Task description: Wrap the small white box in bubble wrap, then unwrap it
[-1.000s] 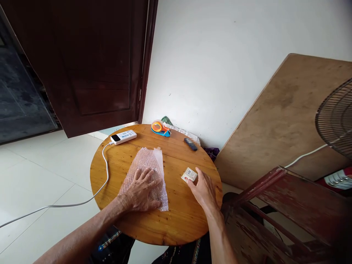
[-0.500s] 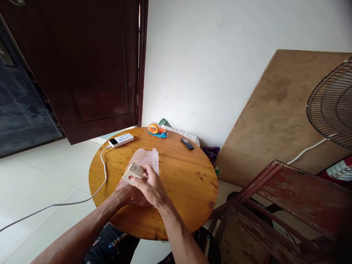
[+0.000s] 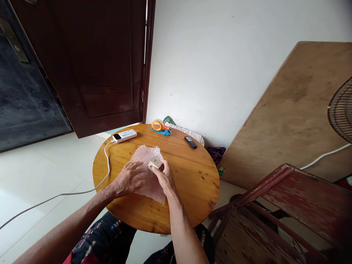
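My right hand (image 3: 165, 176) pinches the small box (image 3: 155, 162) at its 11 o'clock, over the bubble wrap (image 3: 147, 176) (mid-table); left hand (image 3: 127, 180) lies flat, open, pressing the wrap at 9 o'clock.

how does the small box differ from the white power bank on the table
The small box is tan, squat, held in the right hand over the bubble wrap. The white power bank is long, untouched near the table edge, with a cable plugged in. Both carry printed labels.
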Tool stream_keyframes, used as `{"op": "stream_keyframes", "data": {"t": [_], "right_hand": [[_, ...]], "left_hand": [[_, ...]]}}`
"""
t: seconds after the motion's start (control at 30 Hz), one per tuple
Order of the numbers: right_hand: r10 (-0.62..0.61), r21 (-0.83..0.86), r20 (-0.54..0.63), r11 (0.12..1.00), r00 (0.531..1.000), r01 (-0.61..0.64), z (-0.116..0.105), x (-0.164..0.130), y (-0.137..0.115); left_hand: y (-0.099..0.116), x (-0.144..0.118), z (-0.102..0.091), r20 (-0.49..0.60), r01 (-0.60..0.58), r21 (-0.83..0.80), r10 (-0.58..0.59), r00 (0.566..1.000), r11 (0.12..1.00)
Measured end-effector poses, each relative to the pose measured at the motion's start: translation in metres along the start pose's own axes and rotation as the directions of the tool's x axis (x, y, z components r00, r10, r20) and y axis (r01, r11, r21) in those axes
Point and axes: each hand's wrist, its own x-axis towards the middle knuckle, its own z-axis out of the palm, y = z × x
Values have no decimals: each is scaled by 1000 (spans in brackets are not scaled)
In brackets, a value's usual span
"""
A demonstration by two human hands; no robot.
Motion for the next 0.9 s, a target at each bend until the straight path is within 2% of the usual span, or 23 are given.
{"op": "stream_keyframes", "data": {"t": [0.07,0.17,0.27,0.47,0.73,0.9], "right_hand": [[-22,-42,60,999,998,24,1,0,-1],[-94,-160,146,980,985,117,0,-2,-2],[-135,-246,142,955,981,168,0,-2,3],[-138,-342,123,924,983,173,0,-2,10],[-106,-299,142,943,984,145,-2,-4,-2],[-91,-281,137,951,986,127,-2,-6,-1]], "left_hand": [[-8,-10,-6,-32,19,40,-17,999,999],[-15,-23,-8,29,47,87,-49,998,995],[-22,-26,-6,57,44,123,-52,997,991],[-32,-23,-7,93,21,94,-30,995,995],[-27,-25,-11,106,27,50,-32,994,998],[-30,-25,-11,87,10,27,-12,996,1000]]}}
